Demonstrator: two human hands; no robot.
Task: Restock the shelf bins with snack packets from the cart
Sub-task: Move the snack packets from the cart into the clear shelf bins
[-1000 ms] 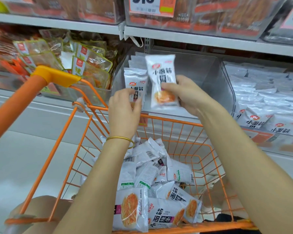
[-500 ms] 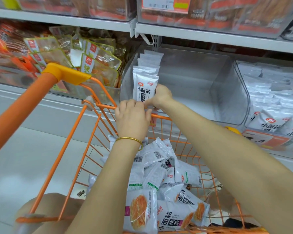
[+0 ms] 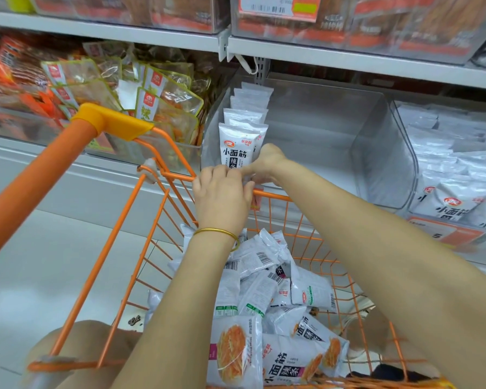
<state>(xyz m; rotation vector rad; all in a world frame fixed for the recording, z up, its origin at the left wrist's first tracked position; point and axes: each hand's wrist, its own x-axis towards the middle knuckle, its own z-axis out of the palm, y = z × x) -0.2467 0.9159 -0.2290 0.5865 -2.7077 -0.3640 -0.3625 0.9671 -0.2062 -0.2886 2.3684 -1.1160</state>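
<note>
Fingers (image 3: 226,175) of left hand (image 3: 222,197) curl together over the foot of the front packet (image 3: 237,147). Right hand (image 3: 267,164): thumb lies along the same edge, other fingers hidden, grip unclear.

Risks, big to small:
- Clear bin (image 3: 382,153) is bare right of the upright row (image 3: 250,108). Nothing braces the row, so it likely topples sideways on release.
- Cart (image 3: 275,195) rim sits just under the hands, so a slipped packet would drop onto the pile (image 3: 264,276).

Packet: white, slim, glossy film, black lettering. It stands upright in the bin's front-left corner, face outward.
</note>
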